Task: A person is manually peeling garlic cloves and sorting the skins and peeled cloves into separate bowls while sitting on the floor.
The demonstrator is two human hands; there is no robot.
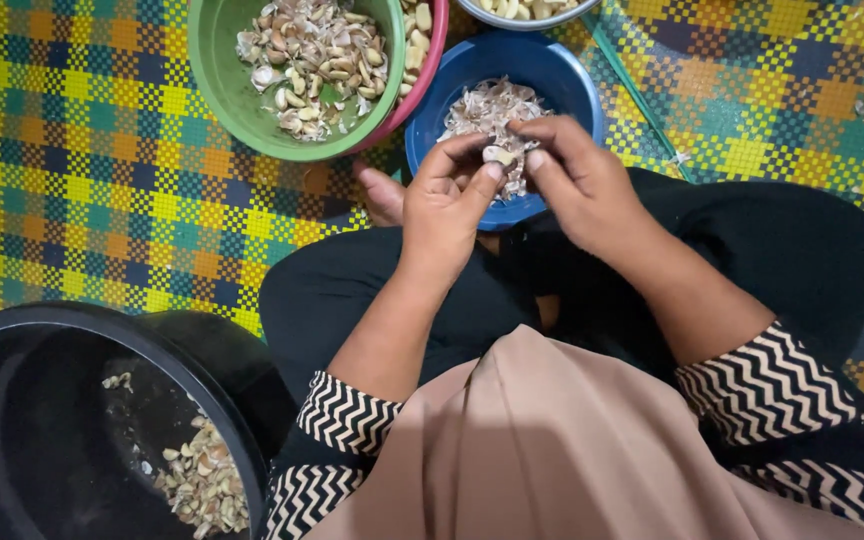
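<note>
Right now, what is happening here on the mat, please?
A person sits cross-legged on a checked woven mat. The left hand and the right hand together hold a garlic clove over a blue bowl that contains papery skins. A green bowl beside it holds unpeeled cloves mixed with skins. A pink bowl behind it contains what look like peeled cloves. A black bucket at the person's left has some cloves at its bottom.
</note>
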